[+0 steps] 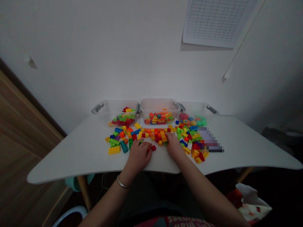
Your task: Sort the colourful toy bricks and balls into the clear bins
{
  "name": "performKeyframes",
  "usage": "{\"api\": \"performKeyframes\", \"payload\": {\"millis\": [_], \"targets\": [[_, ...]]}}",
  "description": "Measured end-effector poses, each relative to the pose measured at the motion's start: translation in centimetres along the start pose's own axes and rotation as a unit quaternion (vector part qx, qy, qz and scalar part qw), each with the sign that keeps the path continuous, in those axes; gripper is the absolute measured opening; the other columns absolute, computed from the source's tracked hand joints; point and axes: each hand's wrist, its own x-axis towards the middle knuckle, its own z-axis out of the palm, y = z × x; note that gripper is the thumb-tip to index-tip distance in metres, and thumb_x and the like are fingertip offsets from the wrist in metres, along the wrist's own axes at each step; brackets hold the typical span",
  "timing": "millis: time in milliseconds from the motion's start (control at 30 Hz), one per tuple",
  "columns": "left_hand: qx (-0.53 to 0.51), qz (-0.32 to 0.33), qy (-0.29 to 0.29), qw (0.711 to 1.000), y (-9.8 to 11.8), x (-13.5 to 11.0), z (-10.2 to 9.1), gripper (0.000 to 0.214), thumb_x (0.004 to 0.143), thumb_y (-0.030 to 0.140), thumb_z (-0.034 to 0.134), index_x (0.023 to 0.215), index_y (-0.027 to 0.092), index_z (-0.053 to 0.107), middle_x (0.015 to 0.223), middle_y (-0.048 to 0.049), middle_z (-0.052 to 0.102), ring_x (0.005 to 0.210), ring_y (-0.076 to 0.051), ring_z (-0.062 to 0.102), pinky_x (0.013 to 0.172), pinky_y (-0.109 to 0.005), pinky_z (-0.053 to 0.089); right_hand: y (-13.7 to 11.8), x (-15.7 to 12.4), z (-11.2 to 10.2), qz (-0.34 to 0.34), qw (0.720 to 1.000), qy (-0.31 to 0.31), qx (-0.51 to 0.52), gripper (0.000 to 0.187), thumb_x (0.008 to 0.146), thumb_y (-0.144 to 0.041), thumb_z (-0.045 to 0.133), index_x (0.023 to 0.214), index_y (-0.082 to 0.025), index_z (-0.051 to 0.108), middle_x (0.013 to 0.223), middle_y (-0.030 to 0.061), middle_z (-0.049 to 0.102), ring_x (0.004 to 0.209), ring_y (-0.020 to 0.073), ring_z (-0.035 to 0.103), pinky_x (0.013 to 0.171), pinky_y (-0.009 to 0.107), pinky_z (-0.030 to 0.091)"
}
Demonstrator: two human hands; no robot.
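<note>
A spread of small coloured building bricks (127, 135) covers the middle of the white table (71, 154). My left hand (139, 155) rests on the table with its fingers curled, touching a green brick (141, 142), and a red brick (153, 147) lies just right of its fingertips. My right hand (174, 145) lies palm down with its fingers reaching into the bricks beside an orange brick (163, 136). What the fingers of either hand hold, if anything, is hidden. A silver bangle (122, 183) sits on my left wrist.
Three clear plastic bins stand along the table's far edge against the wall: left bin (111, 110) with green and red bricks, middle bin (158, 107) with mixed bricks, right bin (201, 108) with round coloured pieces. A blurred patch (210, 142) lies right of the bricks.
</note>
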Motion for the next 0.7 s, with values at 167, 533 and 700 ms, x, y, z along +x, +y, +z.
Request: {"api": "performKeyframes", "payload": {"millis": [167, 533, 700], "targets": [[0.010, 0.004, -0.005, 1.000, 0.0, 0.0, 0.0, 0.021, 0.086, 0.021, 0.050, 0.099, 0.020, 0.066, 0.104, -0.0082, 0.070, 0.109, -0.029, 0.054, 0.099, -0.050, 0.040, -0.6, 0.1, -0.4, -0.011, 1.000, 0.016, -0.016, 0.050, 0.077, -0.001, 0.041, 0.123, -0.015, 0.056, 0.126, 0.0160, 0.053, 0.121, 0.0246, 0.050, 0.102, 0.042, 0.044], [0.009, -0.003, 0.003, 1.000, 0.0, -0.1, 0.1, 0.025, 0.086, 0.021, 0.050, 0.105, 0.019, 0.066, 0.110, -0.0074, 0.070, 0.117, -0.031, 0.051, 0.104, -0.053, 0.037, -1.0, 0.2, -1.2, 0.032, 0.998, 0.045, 0.024, 0.032, 0.080, -0.010, 0.045, 0.107, -0.018, 0.059, 0.106, 0.0125, 0.061, 0.102, 0.0263, 0.057, 0.094, 0.043, 0.048], [0.007, -0.005, 0.023, 1.000, -0.3, -0.2, 0.4, 0.031, 0.086, 0.021, 0.051, 0.113, 0.020, 0.064, 0.117, -0.0061, 0.069, 0.123, -0.033, 0.047, 0.110, -0.059, 0.029, -0.9, 0.0, -1.2, 0.008, 0.995, 0.082, 0.047, 0.033, 0.078, -0.011, 0.044, 0.107, -0.017, 0.058, 0.104, 0.0119, 0.060, 0.103, 0.0260, 0.055, 0.092, 0.044, 0.047]]}}
